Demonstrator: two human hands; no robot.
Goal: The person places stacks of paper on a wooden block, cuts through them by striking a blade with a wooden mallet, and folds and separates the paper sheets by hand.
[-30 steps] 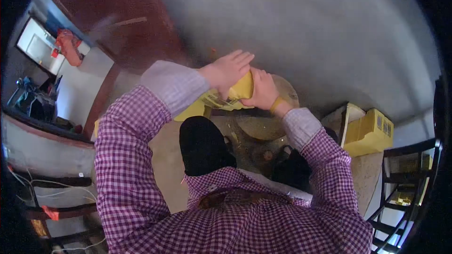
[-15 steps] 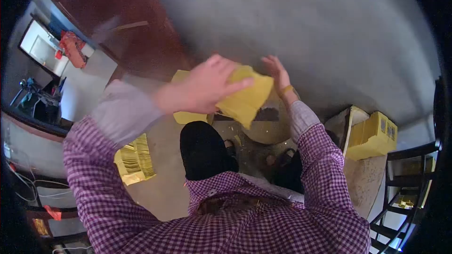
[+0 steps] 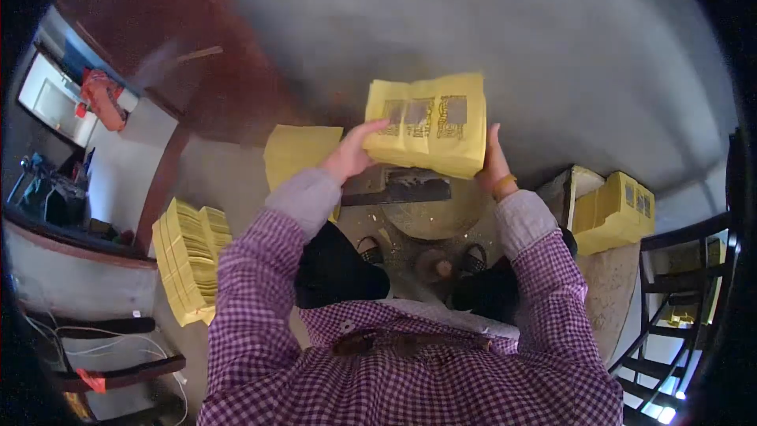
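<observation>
A thick stack of yellow paper [image 3: 430, 150] with dark printed patterns is held up in front of me, above a round wooden block. My left hand [image 3: 352, 151] grips its left side, thumb on the top sheet and the other fingers hidden beneath. My right hand [image 3: 494, 158] presses against the right edge of the stack, its fingers partly out of sight behind it. Below and to the left, more yellow paper [image 3: 296, 154] lies flat close to my left hand.
On the floor at left stand bundled yellow paper stacks [image 3: 185, 256]. Another printed yellow stack [image 3: 611, 217] rests on a wooden bench [image 3: 619, 284] at right. A dark flat bar [image 3: 402, 192] lies across the round block [image 3: 441, 221]. Black chair rails [image 3: 686, 300] are at far right.
The yellow paper was tilted and blurred in my left hand, with my right hand apart from it. Now it is turned with its printed face showing, and both hands are on it.
</observation>
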